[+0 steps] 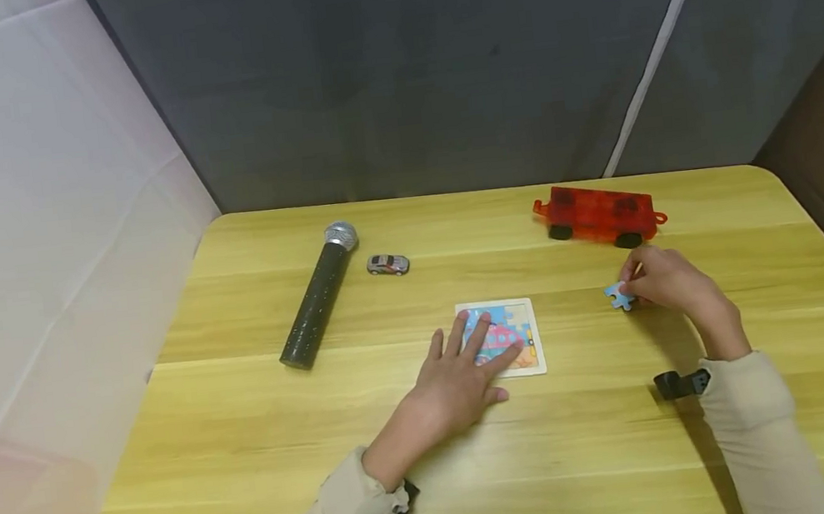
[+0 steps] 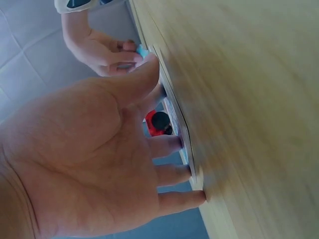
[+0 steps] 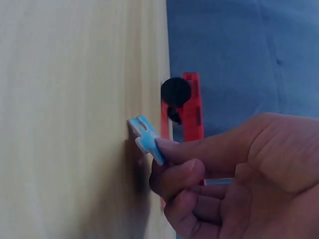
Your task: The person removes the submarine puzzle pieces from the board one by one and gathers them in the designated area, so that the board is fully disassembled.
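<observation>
Blue puzzle piece (image 3: 146,139), pinched in the right hand (image 1: 667,280), shows its notched edge only at the wrist. Overhead, the left hand (image 1: 454,374) lies flat with fingers spread on the puzzle board (image 1: 522,337). Beyond the right hand sits a red toy wagon (image 1: 599,215); beyond the left, a microphone (image 1: 318,296) and small car (image 1: 387,265) on the worktop (image 1: 250,441).

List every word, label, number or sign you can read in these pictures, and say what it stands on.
None can be read.
Puzzle board under the left hand: coloured picture only, no lettering visible.
Puzzle piece pinched by the right hand: plain blue.
Microphone, toy car, red vehicle: no markings legible.
</observation>
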`<act>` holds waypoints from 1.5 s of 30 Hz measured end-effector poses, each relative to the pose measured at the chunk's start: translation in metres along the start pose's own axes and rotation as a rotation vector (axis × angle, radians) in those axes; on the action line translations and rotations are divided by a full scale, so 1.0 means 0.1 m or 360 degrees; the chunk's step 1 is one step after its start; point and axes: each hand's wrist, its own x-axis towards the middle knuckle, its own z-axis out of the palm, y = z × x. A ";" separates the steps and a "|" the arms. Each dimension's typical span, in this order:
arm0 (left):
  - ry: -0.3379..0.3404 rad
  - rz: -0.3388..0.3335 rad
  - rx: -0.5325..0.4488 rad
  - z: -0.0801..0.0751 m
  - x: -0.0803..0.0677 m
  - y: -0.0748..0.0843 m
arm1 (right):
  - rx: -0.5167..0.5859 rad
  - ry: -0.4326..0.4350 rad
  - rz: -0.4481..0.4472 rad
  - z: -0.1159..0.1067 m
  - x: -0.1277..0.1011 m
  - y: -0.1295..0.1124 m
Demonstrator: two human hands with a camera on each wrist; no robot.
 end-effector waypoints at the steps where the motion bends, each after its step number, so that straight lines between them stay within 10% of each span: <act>1: 0.0003 0.0001 0.0002 0.00 0.00 0.00 | -0.0028 -0.0003 0.0015 -0.01 0.01 0.02; 16: 0.0002 -0.0005 -0.0058 0.01 0.00 -0.01 | -0.0307 0.0240 0.0128 0.19 0.12 0.21; 26: -0.0022 -0.0038 -0.0041 0.00 0.01 0.02 | -0.0229 0.0056 -0.0562 0.62 0.13 -1.04; 45: -0.0057 -0.0067 0.0007 0.00 0.00 0.03 | -0.0208 0.0009 -0.0320 0.84 0.23 -1.29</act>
